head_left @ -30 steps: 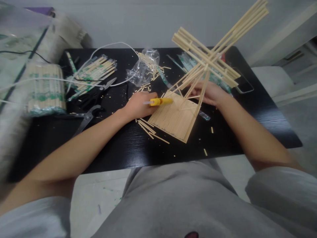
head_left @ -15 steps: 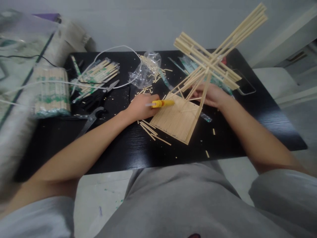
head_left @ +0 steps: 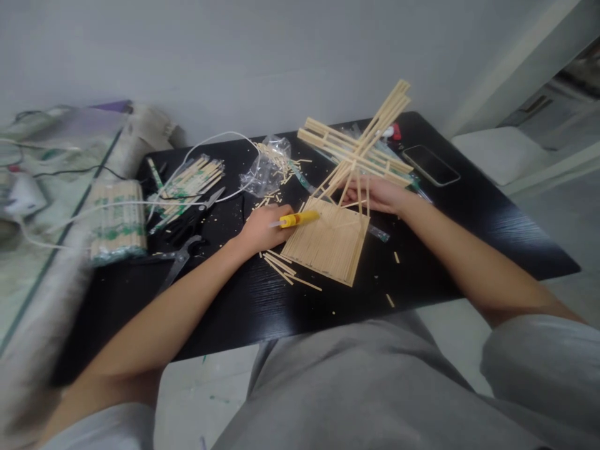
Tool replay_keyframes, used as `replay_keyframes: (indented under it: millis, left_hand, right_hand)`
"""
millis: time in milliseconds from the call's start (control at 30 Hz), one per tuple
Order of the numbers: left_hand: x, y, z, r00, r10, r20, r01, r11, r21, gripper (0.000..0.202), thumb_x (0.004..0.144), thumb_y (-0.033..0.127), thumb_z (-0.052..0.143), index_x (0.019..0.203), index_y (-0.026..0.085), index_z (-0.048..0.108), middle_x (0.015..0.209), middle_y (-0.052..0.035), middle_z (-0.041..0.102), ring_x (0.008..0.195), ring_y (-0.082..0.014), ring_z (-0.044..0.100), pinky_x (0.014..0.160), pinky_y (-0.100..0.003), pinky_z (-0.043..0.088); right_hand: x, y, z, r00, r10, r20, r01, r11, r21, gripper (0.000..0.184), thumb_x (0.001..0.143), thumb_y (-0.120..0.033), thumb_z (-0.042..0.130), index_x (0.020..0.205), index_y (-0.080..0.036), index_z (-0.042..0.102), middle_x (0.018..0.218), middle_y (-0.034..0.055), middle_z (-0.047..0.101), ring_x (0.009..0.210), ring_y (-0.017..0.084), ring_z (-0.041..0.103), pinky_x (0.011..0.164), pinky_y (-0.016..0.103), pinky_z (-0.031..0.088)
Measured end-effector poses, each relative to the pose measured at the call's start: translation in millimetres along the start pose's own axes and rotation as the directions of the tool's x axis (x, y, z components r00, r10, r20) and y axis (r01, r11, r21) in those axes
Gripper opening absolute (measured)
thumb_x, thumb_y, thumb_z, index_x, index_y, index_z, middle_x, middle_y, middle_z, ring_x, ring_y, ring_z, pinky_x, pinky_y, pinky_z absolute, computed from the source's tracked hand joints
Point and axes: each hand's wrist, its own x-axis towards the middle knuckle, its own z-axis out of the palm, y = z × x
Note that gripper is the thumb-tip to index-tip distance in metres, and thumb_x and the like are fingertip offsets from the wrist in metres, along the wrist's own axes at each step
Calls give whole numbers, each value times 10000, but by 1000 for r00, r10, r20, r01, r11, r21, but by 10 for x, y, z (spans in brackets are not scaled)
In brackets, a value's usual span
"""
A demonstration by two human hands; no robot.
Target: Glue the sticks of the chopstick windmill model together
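My left hand [head_left: 267, 229] is closed around a yellow glue gun [head_left: 300, 219], its clear glue stick poking out at the back. The gun's front end lies over a flat panel of thin wooden sticks [head_left: 325, 244], the base of a windmill model [head_left: 359, 153]. Crossed blades of paired sticks rise from the model's far side. At the back of the model, my right hand [head_left: 382, 192] grips it among the slanting struts, which partly hide the fingers. Several loose cut sticks [head_left: 290, 272] lie beside the panel's left edge.
Pliers-like cutters [head_left: 180, 256], scissors [head_left: 206, 203], wrapped chopsticks [head_left: 192, 184] and a full chopstick pack [head_left: 117, 222] sit at the left. A white cable [head_left: 210, 139] loops across the black table [head_left: 257, 312]. Behind are stick scraps in clear plastic [head_left: 265, 175] and a phone [head_left: 431, 165].
The view has tilted upward. The windmill's blades have come down and to the left, so the phone behind them shows more. Both hands keep their hold.
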Motion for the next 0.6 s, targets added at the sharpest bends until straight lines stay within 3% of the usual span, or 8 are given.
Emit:
replay_keyframes:
  millis: [200, 600]
  left_hand:
    - [-10, 5, -20, 1000, 14, -1, -14, 1000, 0, 214, 1060, 446, 660, 966, 262, 713, 880, -63, 794, 824, -252, 749, 757, -372, 514]
    - [-9, -16, -55, 1000, 13, -20, -13, 1000, -4, 205, 1026, 429, 663, 896, 271, 675, 795, -43, 729, 749, -231, 702, 705, -346, 499]
  right_hand:
    - [58, 17, -72, 999, 29, 37, -29, 1000, 4, 210, 1170, -77, 735, 1030, -224, 789, 754, 15, 737, 733, 186, 749, 885, 340, 753]
    - [181, 137, -159, 991, -44, 125, 34, 996, 77, 169, 1168, -113, 837, 1029, -200, 796, 826, 52, 792, 820, 206, 821, 897, 343, 780]
